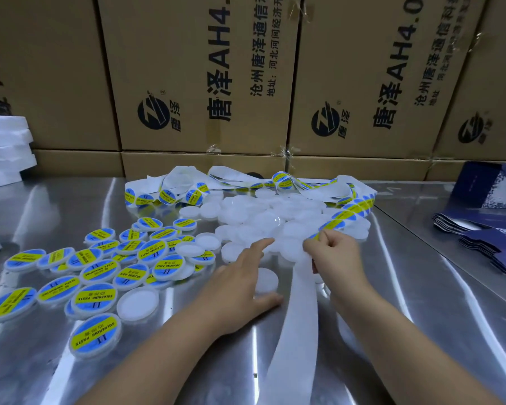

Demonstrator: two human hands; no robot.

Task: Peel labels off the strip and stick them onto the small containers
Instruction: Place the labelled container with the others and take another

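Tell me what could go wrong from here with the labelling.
1. The right hand pinches the label strip over the pile of bare containers; a peeled label could catch the wrong one or go on crooked.
2. The strip lies looped and tangled at the back; pulling it may snag it or drag containers about.
3. The open left hand lies beside a loose container and could knock it away.

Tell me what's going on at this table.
A person is labelling small round containers on a metal table. The right hand pinches the label strip at its next blue and yellow label, with bare backing trailing toward the person. The left hand, open, reaches toward the pile of unlabelled white containers. A heap of labelled containers lies at the left.
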